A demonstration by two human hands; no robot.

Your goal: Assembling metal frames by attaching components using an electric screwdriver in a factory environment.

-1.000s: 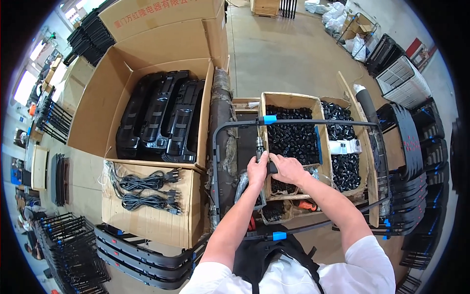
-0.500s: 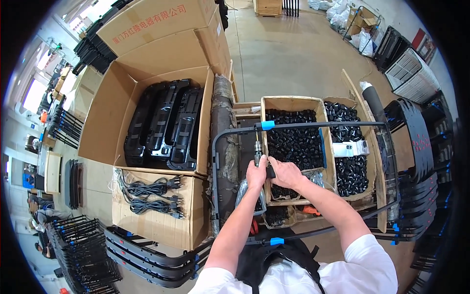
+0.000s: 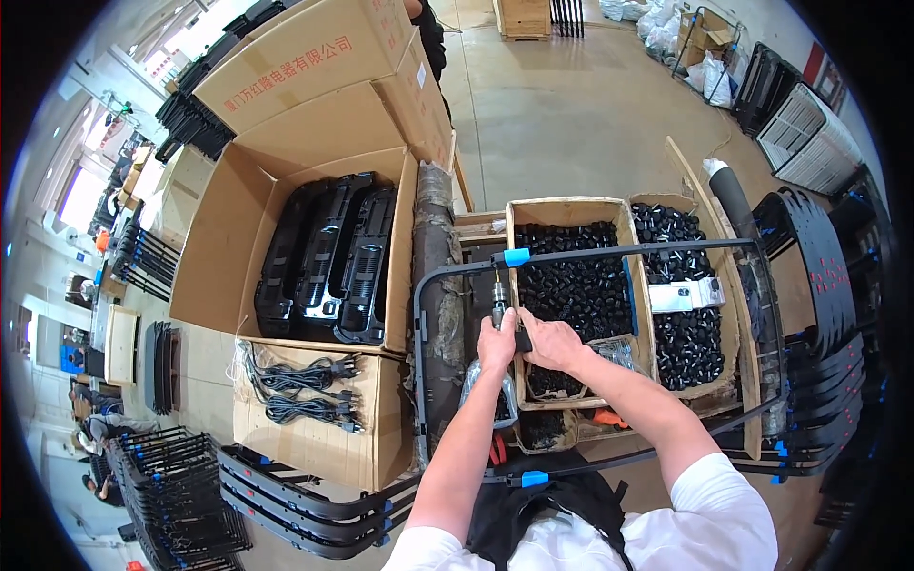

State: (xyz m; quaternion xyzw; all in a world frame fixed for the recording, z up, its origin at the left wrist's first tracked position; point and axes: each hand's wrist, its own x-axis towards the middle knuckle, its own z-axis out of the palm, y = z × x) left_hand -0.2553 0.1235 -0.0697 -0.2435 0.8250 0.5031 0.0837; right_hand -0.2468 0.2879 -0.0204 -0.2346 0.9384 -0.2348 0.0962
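A drill [image 3: 499, 306] with a metal chuck points away from me, its thin bit meeting the far bar of a black rectangular frame [image 3: 628, 252] just left of a blue tape piece [image 3: 517, 256]. My left hand [image 3: 496, 347] is closed around the drill's body behind the chuck. My right hand [image 3: 554, 343] is closed at the drill's right side, around a dark part that it mostly hides. The frame lies across wooden bins and a worn padded rail [image 3: 436, 214]. More blue tape [image 3: 535, 479] marks its near bar.
A wooden bin [image 3: 512, 214] holds many small black parts; another compartment to its right holds more, with a white packet [image 3: 685, 296] on top. On the left stands a carton [image 3: 214, 252] with black plastic housings. Power cords [image 3: 300, 381] lie before it. Frames are stacked at both sides.
The whole view has shifted slightly, the left carton sitting further right and lower. Both hands keep their hold on the drill at the same spot on the frame's far bar.
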